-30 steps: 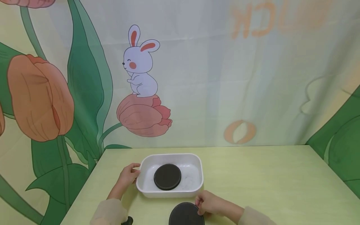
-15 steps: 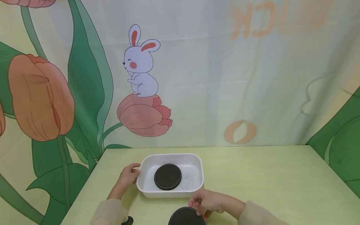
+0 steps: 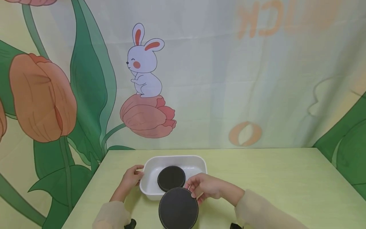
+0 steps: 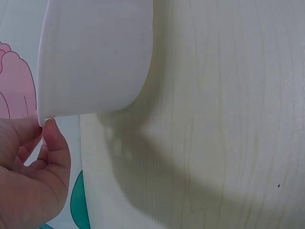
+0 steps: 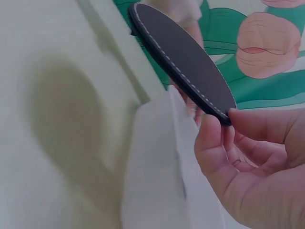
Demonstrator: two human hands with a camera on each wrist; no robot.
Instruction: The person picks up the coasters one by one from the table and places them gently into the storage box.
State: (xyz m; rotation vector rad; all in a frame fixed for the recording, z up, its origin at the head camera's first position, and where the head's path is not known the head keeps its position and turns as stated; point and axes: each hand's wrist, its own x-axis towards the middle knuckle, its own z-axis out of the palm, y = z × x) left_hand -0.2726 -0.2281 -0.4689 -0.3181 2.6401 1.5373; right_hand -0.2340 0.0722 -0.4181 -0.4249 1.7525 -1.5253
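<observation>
A pale yellow-green counter point(image 3: 271, 178) with faint wood grain carries a white tub point(image 3: 148, 187) near its left side, resting flat on it.

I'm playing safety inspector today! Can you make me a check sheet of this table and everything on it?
Surface: pale yellow-green table, wood grain.
Job's things: white tub with one black disc lying inside; second black disc lifted off the table.
Clutter: nothing seen.
Hands: left hand pinches the tub's rim; right hand pinches the lifted disc's edge.
Cables: nothing seen.
Surroundings: curtain with a bunny and tulips.
</observation>
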